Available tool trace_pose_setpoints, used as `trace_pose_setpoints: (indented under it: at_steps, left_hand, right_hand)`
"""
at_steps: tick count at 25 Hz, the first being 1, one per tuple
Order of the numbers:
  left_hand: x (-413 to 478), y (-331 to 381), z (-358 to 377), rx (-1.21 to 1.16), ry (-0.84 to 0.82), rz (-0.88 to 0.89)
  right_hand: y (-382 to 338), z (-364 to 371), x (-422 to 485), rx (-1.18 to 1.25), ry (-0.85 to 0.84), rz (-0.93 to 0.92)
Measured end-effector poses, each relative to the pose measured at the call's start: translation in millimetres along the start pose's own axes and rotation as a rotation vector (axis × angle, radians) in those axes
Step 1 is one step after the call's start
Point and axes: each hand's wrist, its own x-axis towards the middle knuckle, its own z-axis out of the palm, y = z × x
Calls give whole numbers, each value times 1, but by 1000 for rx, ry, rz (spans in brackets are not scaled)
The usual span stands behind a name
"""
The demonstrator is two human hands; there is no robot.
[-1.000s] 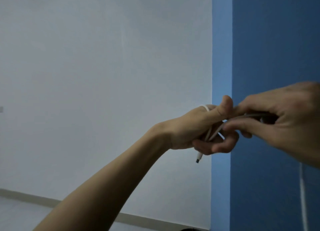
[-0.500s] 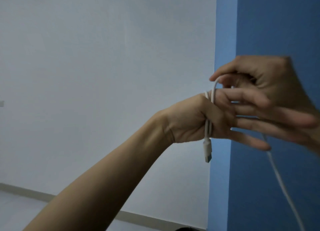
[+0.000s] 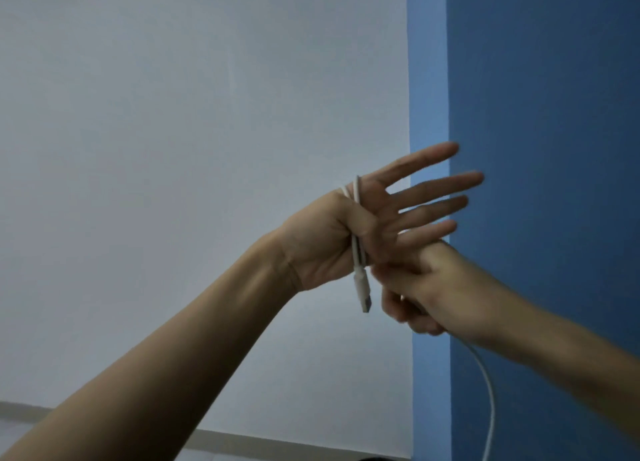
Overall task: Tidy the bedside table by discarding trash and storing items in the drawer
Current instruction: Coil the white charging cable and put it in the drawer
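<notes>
A: Head view, item 1?
B: Left hand (image 3: pixel 349 232), raised mid-frame, 4 fingers (image 3: pixel 433 183) spread flat and pointing right, thumb folded across the palm.

A: Item 2?
B: White cable (image 3: pixel 356 253), looped about 2 turns around the left palm, pinned under the thumb. Its plug (image 3: pixel 363 292) hangs below the palm.

A: Item 3?
B: Right hand (image 3: pixel 422 291), just below and right of the left, touching its little-finger edge. Fingers curled; the cable tail (image 3: pixel 490 398) drops from beneath it toward the bottom edge. Whether those fingers pinch the cable, I cannot tell.

A: Backdrop?
B: Pale wall (image 3: pixel 173 149) left, blue wall (image 3: pixel 554 114) right, floor strip (image 3: pixel 20 426) low left.
</notes>
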Motion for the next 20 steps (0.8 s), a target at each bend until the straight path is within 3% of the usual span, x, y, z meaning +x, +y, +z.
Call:
trace_pose_setpoints:
  at_steps: [1,2,4,8,10,13,20]
  left_hand:
    - [-2,-1,-2,18,19,26]
    - [-3,-3,-4,23,70,48]
    - [-4,-4,-6,6,167,76]
    - [-3,-17,-5,-157,169,109]
    - [-4,-19,-7,-49,133,22]
    - [-7,-21,-2,170,124,-124]
    - [-9,-24,13,158,-41,-200]
  right_hand:
    - [15,9,-56,-169,4,-25]
    - [37,15,-58,-98,-32,127]
    - [52,26,-59,-328,-2,187]
    - [43,21,-53,-693,75,26]
    - [35,10,-59,-795,118,-27]
    - [25,-10,-60,-895,155,-249]
    - [32,-37,-58,-1060,198,-543]
